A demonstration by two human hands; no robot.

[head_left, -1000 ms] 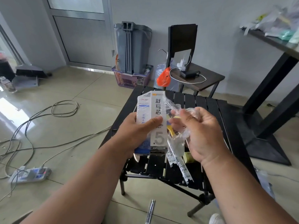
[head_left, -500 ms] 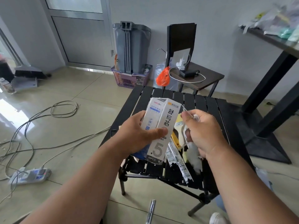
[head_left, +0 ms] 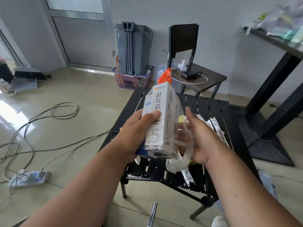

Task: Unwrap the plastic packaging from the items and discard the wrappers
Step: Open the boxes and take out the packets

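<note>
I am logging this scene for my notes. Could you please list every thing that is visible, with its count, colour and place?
box: one, white, held above the slatted table
plastic wrapper: one, clear, hanging at the box's lower right
packets: several, white, on the table
slatted table: one, black, centre
chair: one, dark, behind the table
bin: one, grey, by the wall
basket: one, purple, under the bin
power strip: one, white, floor left
left hand: grips the box
right hand: holds the wrapper

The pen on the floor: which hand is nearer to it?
Unclear. The left hand grips the white box and the right hand holds clear wrapper; both are well above the pen.
</note>
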